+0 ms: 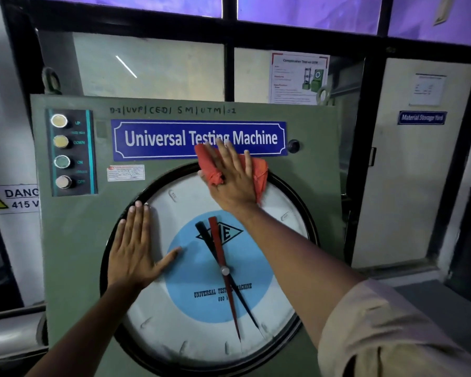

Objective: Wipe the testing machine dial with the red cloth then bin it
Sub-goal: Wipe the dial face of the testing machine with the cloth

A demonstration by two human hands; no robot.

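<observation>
The big round dial (196, 333) fills the green front of the testing machine; it has a white face, a blue centre disc, a red and a black pointer and a black rim. My right hand (233, 178) lies flat on the red cloth (261, 172), pressing it against the dial's top edge, just under the blue nameplate. The cloth sticks out on both sides of the palm. My left hand (135, 248) rests flat and bare on the dial's left side, fingers across the rim, thumb on the blue disc. No bin is in view.
A panel of round push buttons (63, 153) sits at the machine's upper left, and a small black knob (293, 145) right of the nameplate. A voltage danger sign (11, 200) is on the left. A white door (408, 164) stands to the right, windows behind.
</observation>
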